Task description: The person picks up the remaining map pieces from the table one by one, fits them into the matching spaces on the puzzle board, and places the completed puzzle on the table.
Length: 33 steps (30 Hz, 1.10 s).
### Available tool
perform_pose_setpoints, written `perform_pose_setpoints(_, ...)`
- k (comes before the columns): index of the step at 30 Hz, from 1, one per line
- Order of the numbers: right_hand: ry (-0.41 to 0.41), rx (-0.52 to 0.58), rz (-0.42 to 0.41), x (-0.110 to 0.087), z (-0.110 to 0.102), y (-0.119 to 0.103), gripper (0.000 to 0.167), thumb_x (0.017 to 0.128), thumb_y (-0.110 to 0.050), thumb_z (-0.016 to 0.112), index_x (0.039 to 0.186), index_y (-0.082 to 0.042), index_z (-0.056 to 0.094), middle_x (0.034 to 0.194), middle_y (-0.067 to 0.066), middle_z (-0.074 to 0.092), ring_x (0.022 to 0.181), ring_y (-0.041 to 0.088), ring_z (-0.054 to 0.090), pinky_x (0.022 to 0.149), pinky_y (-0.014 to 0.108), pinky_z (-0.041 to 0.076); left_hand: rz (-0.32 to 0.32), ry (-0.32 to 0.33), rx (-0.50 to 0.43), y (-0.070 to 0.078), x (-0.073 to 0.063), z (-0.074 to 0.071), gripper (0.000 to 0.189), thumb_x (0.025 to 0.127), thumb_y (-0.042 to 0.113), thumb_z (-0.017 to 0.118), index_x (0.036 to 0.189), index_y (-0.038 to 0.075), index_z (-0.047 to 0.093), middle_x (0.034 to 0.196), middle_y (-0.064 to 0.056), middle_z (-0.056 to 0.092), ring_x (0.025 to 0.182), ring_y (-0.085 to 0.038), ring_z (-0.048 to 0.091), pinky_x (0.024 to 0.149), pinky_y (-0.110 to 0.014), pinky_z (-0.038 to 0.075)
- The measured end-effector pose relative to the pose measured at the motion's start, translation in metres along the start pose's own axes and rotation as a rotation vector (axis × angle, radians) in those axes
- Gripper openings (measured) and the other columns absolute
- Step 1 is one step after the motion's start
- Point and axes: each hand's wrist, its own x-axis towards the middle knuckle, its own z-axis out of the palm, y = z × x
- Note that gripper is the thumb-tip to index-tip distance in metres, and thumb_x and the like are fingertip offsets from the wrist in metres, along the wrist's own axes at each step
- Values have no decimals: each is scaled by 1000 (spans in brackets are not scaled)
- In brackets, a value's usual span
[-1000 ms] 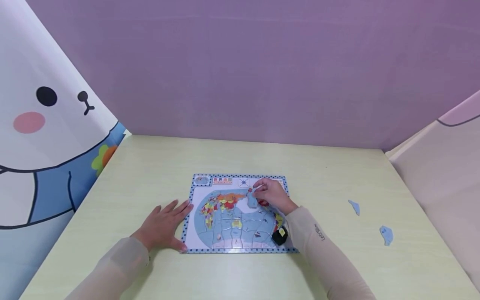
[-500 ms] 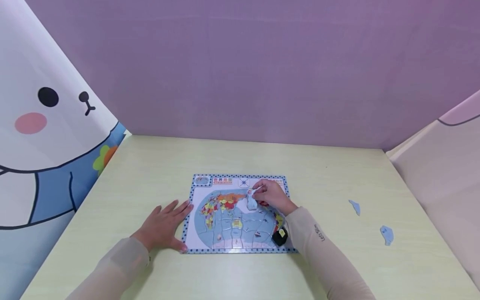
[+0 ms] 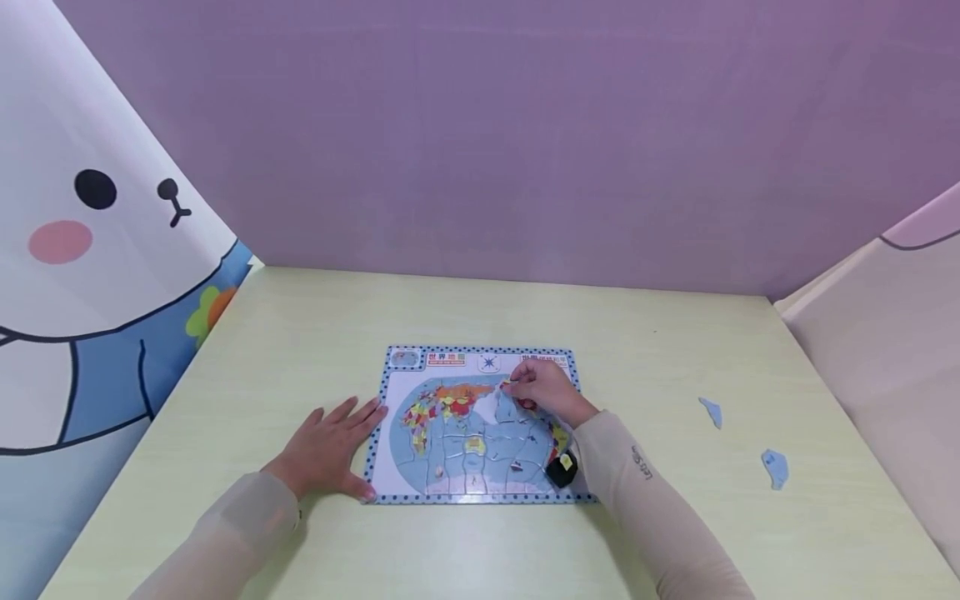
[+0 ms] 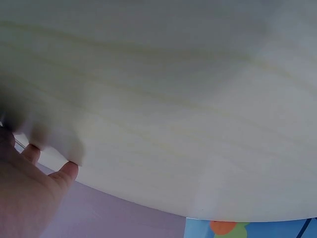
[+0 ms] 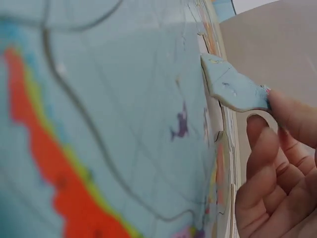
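Observation:
A world map jigsaw puzzle (image 3: 480,458) with a dotted blue border lies on the table, most of its oval filled with pieces. My right hand (image 3: 551,390) pinches a light blue puzzle piece (image 5: 235,88) by one end, between thumb and fingers. In the head view that piece overlaps the white gap in the upper part of the map. The right wrist view shows it tilted, its lower end right at the gap's edge. My left hand (image 3: 326,450) lies spread at the puzzle's left border, fingertips and thumb on the frame.
Two loose light blue pieces lie on the table at the right, a narrow piece (image 3: 711,412) and a wider piece (image 3: 775,468). A black object (image 3: 558,471) with a yellow patch sits by the right wrist, over the map's lower right. A purple backdrop (image 3: 510,150) rises behind the table.
The pinched piece has turned and shifted slightly to the right within the white gap, still between my right fingers. My left hand stays in place.

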Motion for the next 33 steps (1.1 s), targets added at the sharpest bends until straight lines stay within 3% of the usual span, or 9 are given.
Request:
perform_pose_setpoints(9,-1,2,-27,-1,-1,0,35,92,-14,66,126,-9,62,83,5,66,73,18,62,73,31,50,2,-11,2,1,1,-2,113,62,69,74,149,9,34,154,-10,31,140,-40,24,104,-68,23)
perform_pose_setpoints(13,11,-33,-53,0,-2,0,26,92,-14,65,117,-7,68,84,4,64,74,17,59,71,29,47,-6,-17,-10,1,1,-3,113,62,68,75,149,9,34,154,-10,30,140,-40,23,104,-68,22)
perform_pose_setpoints(22,41,-63,-19,0,-4,2,10,87,-9,70,96,-4,69,91,6,61,82,19,57,70,28,46,-16,-31,-20,1,-1,-4,114,61,69,74,149,9,33,155,-11,30,140,-41,22,104,-69,20)
perform_pose_setpoints(27,8,-81,32,-3,-4,3,13,83,-13,74,93,-6,70,98,5,64,85,19,58,72,29,48,-19,-34,-12,-1,0,-3,114,61,70,73,150,10,33,155,-10,29,141,-40,22,104,-69,21)
perform_pose_setpoints(33,-11,-109,51,-3,-1,5,13,80,-14,75,88,-6,68,88,4,64,75,18,58,65,27,46,-26,-43,-22,0,2,-2,115,61,70,73,150,11,32,155,-9,28,141,-40,20,105,-69,19)
